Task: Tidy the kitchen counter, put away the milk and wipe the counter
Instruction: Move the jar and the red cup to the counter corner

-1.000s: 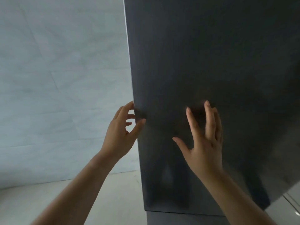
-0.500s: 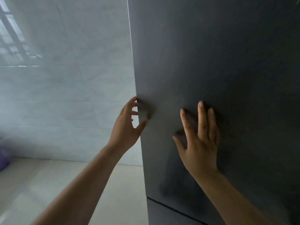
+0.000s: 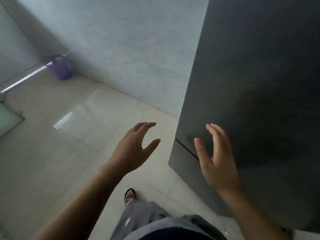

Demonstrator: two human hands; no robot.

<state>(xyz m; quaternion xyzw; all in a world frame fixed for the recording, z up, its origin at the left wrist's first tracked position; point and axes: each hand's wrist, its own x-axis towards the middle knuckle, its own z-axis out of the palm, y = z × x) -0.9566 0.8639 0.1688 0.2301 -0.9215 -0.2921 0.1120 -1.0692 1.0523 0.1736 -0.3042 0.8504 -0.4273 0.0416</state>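
Observation:
A tall dark grey fridge [image 3: 256, 84] fills the right side, its doors shut, with a seam between upper and lower door near its left edge. My left hand [image 3: 131, 149] hangs open over the floor, clear of the fridge's left edge. My right hand [image 3: 218, 158] is open in front of the fridge door, fingers spread, holding nothing. No milk, cloth or counter is in view.
A purple bin [image 3: 60, 67] stands in the far corner by the pale tiled wall [image 3: 129, 49]. The floor [image 3: 60, 153] is light glossy tile. My foot in a dark sandal [image 3: 130, 196] and grey trousers show at the bottom.
Both hands have come off the fridge door and dropped lower. My view has tilted down and left, so the floor, bin and my foot now show.

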